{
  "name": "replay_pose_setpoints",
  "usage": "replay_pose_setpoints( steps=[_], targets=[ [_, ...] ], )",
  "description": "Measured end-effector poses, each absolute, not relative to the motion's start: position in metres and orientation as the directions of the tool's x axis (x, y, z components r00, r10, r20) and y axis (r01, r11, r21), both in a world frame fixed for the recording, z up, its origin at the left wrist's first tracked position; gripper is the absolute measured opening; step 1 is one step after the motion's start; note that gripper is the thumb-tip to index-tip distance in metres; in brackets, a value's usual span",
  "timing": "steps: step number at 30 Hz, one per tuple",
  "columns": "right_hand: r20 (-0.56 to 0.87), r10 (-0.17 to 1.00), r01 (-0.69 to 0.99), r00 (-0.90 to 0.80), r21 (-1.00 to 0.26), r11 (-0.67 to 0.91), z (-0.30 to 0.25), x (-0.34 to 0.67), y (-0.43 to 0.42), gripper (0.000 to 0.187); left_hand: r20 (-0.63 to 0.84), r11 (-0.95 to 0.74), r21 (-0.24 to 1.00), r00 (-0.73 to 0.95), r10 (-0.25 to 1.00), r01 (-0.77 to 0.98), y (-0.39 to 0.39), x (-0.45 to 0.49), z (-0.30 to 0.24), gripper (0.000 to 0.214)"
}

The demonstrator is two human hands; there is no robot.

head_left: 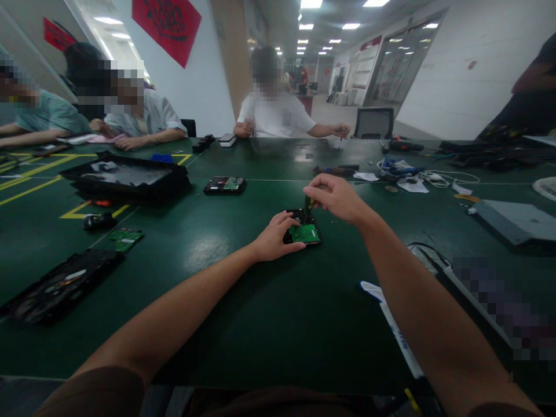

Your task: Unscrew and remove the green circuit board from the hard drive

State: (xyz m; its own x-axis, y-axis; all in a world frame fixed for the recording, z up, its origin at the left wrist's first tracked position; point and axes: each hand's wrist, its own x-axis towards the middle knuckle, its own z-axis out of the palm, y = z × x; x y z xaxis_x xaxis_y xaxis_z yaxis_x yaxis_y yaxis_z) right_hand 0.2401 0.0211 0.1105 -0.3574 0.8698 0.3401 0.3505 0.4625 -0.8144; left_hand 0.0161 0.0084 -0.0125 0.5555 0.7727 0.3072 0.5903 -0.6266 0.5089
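Observation:
A black hard drive [319, 236] with a green circuit board [306, 233] facing up lies on the table in front of me. My left hand [278, 237] grips its left side, fingers over the far part and thumb along the near edge. Above the drive, my right hand [332, 197] is closed around the handle of a screwdriver [308, 204]. The screwdriver stands nearly upright with its tip down at the drive; the exact spot it touches is too small to tell. A few tiny bits, perhaps screws [333, 222], lie just right of the drive.
Another hard drive [225, 185] lies farther back. At left are a black casing [130, 174], a loose green board [125, 238] and a black open housing [61, 286]. Cables [402, 168] and a grey metal box [516, 220] are at right. Co-workers sit across the green table [243, 324].

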Motion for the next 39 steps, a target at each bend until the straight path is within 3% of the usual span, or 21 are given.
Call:
replay_pose_setpoints(
  steps=[16, 21, 27, 35, 39],
  targets=[
    [0.357, 0.832, 0.263, -0.424, -0.831, 0.49, 0.101, 0.239, 0.026, 0.03, 0.32, -0.635, 0.512, 0.557, 0.766, 0.579, 0.009, 0.017, -0.014, 0.068],
    [0.488, 0.803, 0.406, -0.342, -0.694, 0.595, 0.097, 0.238, 0.026, 0.036, 0.319, -0.631, 0.516, 0.553, 0.769, 0.58, 0.009, 0.017, -0.013, 0.067],
    [0.578, 0.724, 0.563, -0.377, -0.478, 0.675, 0.101, 0.235, 0.021, 0.025, 0.315, -0.628, 0.517, 0.553, 0.771, 0.582, 0.007, 0.018, -0.011, 0.066],
    [0.614, 0.696, 0.552, -0.372, -0.456, 0.698, 0.097, 0.234, 0.025, 0.02, 0.297, -0.616, 0.528, 0.553, 0.778, 0.584, 0.006, 0.018, -0.009, 0.066],
    [0.65, 0.642, 0.569, -0.406, -0.37, 0.734, 0.097, 0.235, 0.027, 0.019, 0.311, -0.626, 0.515, 0.553, 0.773, 0.586, 0.007, 0.019, -0.01, 0.065]
  ],
)
